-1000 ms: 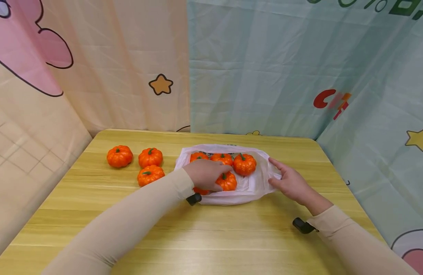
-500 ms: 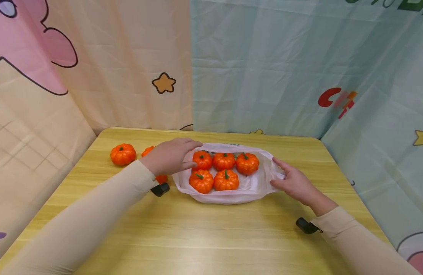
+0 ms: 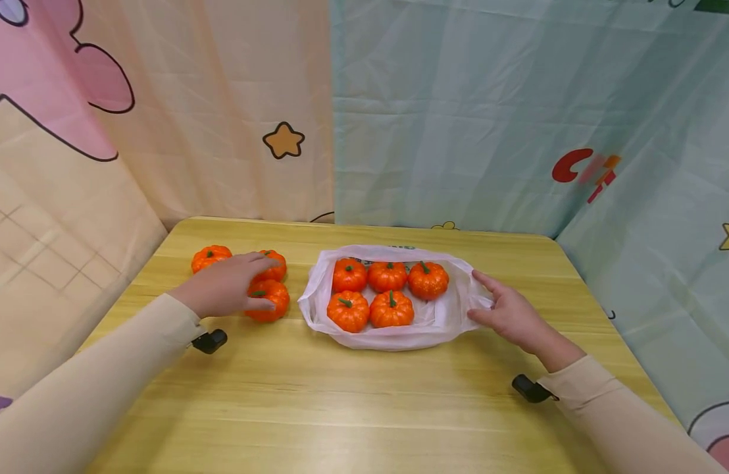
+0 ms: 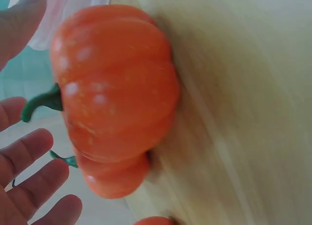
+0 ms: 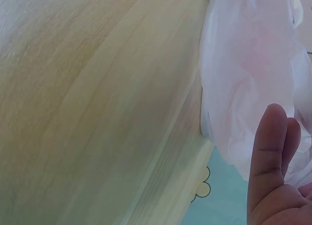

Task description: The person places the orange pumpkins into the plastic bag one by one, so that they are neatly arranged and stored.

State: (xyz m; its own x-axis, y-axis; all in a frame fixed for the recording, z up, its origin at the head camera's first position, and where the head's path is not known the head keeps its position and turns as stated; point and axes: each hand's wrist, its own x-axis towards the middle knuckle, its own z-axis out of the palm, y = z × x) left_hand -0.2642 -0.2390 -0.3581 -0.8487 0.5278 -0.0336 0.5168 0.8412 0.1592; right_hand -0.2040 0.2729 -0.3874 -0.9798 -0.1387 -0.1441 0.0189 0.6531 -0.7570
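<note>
Fingers spread, my left hand [image 3: 225,283] hovers over small orange pumpkins at the table's left side. The nearest pumpkin [image 3: 272,308], green-stemmed and glossy, sits under its thumb and fingers; the left wrist view shows this pumpkin [image 4: 117,88] large, with the fingers around its stem side. Partly covered by the hand, a second pumpkin [image 3: 276,268] stands just behind, and a third pumpkin [image 3: 207,257] is farther left. At the right end of a white plastic bag [image 3: 376,339], my right hand [image 3: 515,319] pinches the thin edge. Several pumpkins [image 3: 391,309] lie inside the open bag in two rows.
A light wooden table [image 3: 341,408] carries everything. Printed curtains [image 3: 459,131] hang close behind its back edge and along both sides. A black wrist device [image 3: 210,341] projects below the left cuff, and another black device [image 3: 531,388] below the right one.
My left hand has left a pumpkin in the bag's front left and moved left to the loose pumpkins, fingers opening. The right hand stays at the bag's edge. The head view shifts slightly.
</note>
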